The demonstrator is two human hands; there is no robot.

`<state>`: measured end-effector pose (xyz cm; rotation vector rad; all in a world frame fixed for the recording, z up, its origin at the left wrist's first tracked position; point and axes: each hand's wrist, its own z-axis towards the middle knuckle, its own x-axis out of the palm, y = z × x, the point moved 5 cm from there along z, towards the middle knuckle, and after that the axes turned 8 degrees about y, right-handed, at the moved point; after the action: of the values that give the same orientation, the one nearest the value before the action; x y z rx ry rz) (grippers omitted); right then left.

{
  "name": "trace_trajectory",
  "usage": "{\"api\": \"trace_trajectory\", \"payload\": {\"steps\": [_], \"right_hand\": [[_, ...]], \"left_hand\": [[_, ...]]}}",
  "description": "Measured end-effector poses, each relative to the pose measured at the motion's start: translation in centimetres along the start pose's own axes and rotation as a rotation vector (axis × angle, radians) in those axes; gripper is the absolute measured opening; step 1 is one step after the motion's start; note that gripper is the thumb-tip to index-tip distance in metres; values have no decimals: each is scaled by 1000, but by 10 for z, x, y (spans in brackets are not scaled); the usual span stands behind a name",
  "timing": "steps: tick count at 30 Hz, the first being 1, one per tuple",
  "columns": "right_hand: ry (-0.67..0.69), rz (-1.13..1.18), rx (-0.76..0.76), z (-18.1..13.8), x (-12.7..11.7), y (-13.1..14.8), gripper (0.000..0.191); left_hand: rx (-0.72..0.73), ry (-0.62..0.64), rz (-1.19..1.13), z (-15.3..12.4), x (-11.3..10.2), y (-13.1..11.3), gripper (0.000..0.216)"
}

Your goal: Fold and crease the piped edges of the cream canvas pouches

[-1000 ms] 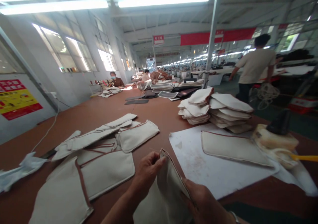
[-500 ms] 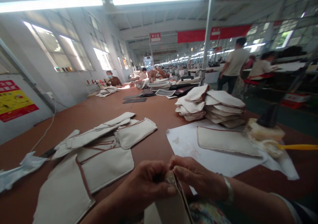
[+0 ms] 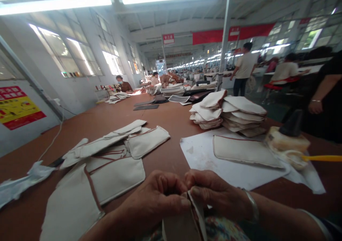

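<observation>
Between my hands, at the bottom middle of the head view, is a pale stitched fabric piece (image 3: 179, 226) with a dark slit or seam running down it. My left hand (image 3: 157, 194) pinches its upper left edge between thumb and fingers. On the other side of the seam, my right hand (image 3: 216, 193) grips the top edge, thumb on the near face. The lower end of the piece runs out of the frame. Similar pale pieces with brown edging (image 3: 117, 178) lie spread on the table to the left of my hands.
One more pale piece (image 3: 245, 151) lies on white paper (image 3: 197, 162). Behind it are stacked pieces (image 3: 243, 113). A block with a dark cone (image 3: 290, 137) and a yellow-handled tool (image 3: 323, 158) lie at right. A person in dark clothes (image 3: 327, 95) stands beyond the table's right side.
My hands have shifted slightly down and right with the fabric piece, and its seam is turned more toward me. A person in dark clothes has come into view at the right.
</observation>
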<state>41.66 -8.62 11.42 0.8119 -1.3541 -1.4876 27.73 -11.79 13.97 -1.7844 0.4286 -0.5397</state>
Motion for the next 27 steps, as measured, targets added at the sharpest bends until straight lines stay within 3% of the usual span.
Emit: {"api": "trace_trajectory", "payload": {"steps": [3, 8, 13, 20, 23, 27], "right_hand": [[-33, -86, 5, 0, -3, 4, 39], [-105, -369, 23, 4, -7, 24, 52], [-142, -320, 132, 8, -11, 28, 32], [-227, -443, 81, 3, -13, 24, 8], [-234, -516, -9, 1, -10, 23, 3], [-119, -753, -320, -4, 2, 30, 10]], "left_hand": [[-8, -41, -10, 3, -1, 1, 30], [-36, -133, 240, 4, -2, -4, 27], [-54, -215, 365, 5, -6, -3, 19], [-83, -226, 489, 8, -3, -3, 18], [-107, -167, 500, 8, -2, 1, 19], [-81, -107, 447, 6, -2, 8, 16]]}}
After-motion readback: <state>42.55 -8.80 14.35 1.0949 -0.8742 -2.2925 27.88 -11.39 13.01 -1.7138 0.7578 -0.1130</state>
